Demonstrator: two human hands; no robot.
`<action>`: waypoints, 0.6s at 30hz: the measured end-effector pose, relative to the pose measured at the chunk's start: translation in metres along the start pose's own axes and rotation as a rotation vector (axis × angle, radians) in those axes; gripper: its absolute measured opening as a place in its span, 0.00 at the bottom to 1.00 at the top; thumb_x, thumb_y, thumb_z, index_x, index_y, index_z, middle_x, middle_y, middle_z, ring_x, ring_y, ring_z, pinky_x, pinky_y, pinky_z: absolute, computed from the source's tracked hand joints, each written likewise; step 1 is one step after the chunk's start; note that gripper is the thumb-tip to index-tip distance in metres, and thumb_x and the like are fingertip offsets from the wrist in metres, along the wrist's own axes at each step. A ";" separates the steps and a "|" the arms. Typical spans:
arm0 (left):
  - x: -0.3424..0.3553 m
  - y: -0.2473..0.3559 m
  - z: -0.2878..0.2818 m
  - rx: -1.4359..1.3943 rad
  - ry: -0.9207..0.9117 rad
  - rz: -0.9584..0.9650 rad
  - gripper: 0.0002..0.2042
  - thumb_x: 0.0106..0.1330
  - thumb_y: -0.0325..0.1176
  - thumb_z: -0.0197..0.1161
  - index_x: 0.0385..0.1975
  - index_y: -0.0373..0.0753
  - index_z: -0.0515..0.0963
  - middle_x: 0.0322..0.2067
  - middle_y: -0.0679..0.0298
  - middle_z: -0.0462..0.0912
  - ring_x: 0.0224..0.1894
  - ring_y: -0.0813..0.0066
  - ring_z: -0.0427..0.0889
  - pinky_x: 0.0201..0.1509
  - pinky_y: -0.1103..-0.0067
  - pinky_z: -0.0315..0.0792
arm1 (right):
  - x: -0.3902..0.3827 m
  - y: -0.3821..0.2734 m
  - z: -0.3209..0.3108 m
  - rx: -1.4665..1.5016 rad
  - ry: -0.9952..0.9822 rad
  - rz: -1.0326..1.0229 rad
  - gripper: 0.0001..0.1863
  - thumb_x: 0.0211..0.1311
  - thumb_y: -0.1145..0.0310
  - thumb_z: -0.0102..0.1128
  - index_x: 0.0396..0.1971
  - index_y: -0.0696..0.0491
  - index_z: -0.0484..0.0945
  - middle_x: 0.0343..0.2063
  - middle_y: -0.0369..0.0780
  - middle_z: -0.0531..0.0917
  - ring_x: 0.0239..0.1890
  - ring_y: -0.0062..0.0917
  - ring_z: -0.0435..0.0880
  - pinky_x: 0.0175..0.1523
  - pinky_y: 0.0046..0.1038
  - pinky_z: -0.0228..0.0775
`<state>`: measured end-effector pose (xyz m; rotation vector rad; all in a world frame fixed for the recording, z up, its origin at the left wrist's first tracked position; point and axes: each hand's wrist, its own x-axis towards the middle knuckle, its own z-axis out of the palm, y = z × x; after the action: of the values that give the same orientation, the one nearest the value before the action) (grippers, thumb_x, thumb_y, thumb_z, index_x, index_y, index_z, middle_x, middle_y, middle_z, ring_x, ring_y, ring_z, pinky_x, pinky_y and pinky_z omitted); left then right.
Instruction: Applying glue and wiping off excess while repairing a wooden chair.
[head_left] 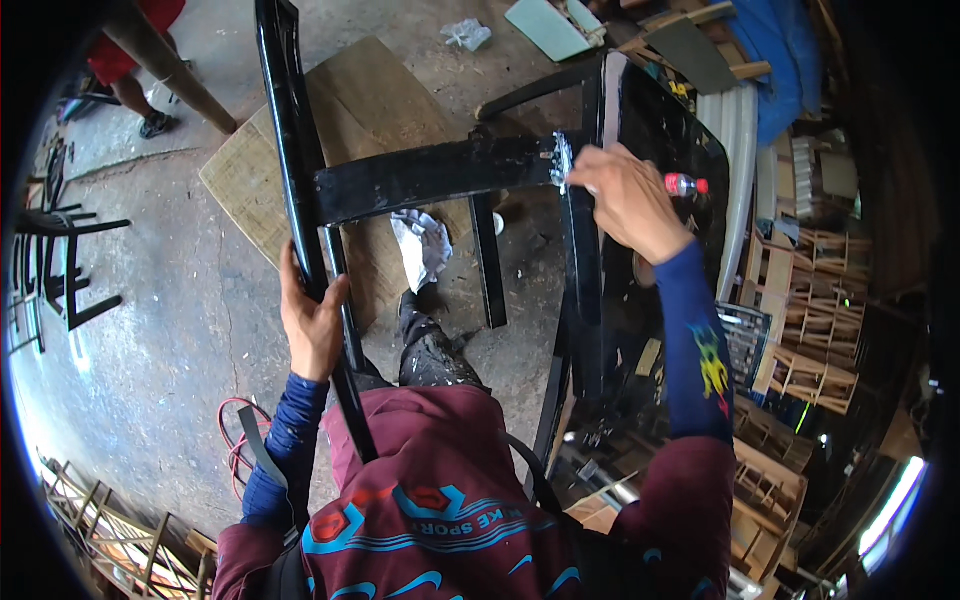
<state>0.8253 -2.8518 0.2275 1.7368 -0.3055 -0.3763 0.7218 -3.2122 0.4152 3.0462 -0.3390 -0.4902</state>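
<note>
1. While the left hand [312,325] wraps its grip tightly round the left rail of the black chair frame [420,175], the frame stands tilted over the concrete floor [170,330], just above a flat cardboard sheet [370,100].
2. At the centre a crumpled white rag [422,245] lies on the cardboard, below the glossy cross panel.
3. Further right, the right hand [628,200] is closed in a narrow grip on a small tool with a red end [686,184], its tip at the joint where the panel meets the right post.
4. Judging from the shine, the black coat may be wet; the gripping palm could smear it, or the frame could slip and twist.
5. What the tool is stays unclear, since the fingers hide most of it, and the frame's lower legs vanish behind the person's maroon shirt [440,500].
</note>
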 end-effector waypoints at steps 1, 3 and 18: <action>-0.003 0.017 0.006 0.238 0.060 0.003 0.40 0.60 0.24 0.67 0.73 0.38 0.56 0.60 0.50 0.72 0.61 0.58 0.73 0.64 0.67 0.70 | -0.007 0.005 -0.017 -0.001 -0.090 0.020 0.21 0.50 0.85 0.60 0.44 0.51 0.85 0.41 0.37 0.79 0.49 0.34 0.79 0.52 0.42 0.73; 0.003 0.067 0.030 0.655 0.217 0.305 0.40 0.55 0.24 0.68 0.71 0.37 0.60 0.61 0.46 0.70 0.64 0.48 0.69 0.70 0.59 0.61 | -0.005 0.047 -0.019 -0.037 0.175 -0.036 0.20 0.52 0.84 0.57 0.41 0.46 0.87 0.42 0.35 0.80 0.48 0.31 0.79 0.49 0.41 0.70; 0.028 0.100 0.162 0.888 -0.091 0.427 0.24 0.59 0.28 0.64 0.59 0.49 0.79 0.66 0.55 0.71 0.70 0.53 0.66 0.76 0.60 0.55 | 0.167 0.009 -0.021 -0.654 -0.408 -0.612 0.08 0.53 0.67 0.68 0.33 0.49 0.88 0.37 0.40 0.90 0.43 0.38 0.88 0.43 0.55 0.70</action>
<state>0.7846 -3.0277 0.2950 2.4340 -1.0020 0.0183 0.8816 -3.2578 0.3847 2.3335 0.6461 -1.0072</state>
